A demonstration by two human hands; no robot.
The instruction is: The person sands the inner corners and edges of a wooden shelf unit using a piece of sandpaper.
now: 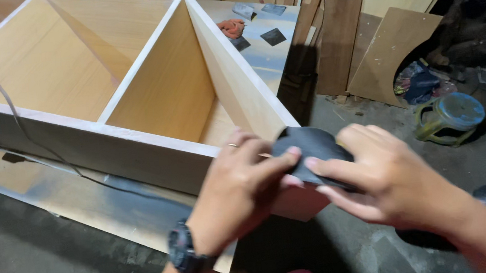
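A light wooden cabinet frame (148, 92) with open compartments lies on a metal-topped bench. At its near right corner both hands hold a dark sheet of sandpaper (313, 144). My left hand (242, 188), with a black watch on the wrist and a ring on one finger, pinches the sheet's left edge. My right hand (379, 176) presses its fingers on the sheet from the right. The paper is bent over the cabinet's corner edge.
More dark sandpaper pieces (273, 36) and an orange cloth (232, 28) lie at the bench's far end. Wooden boards (342, 23) and a curved-cut panel (390, 49) lean at the back. A small round stool (451, 117) stands on the concrete floor. A thin cable (7, 101) crosses the cabinet.
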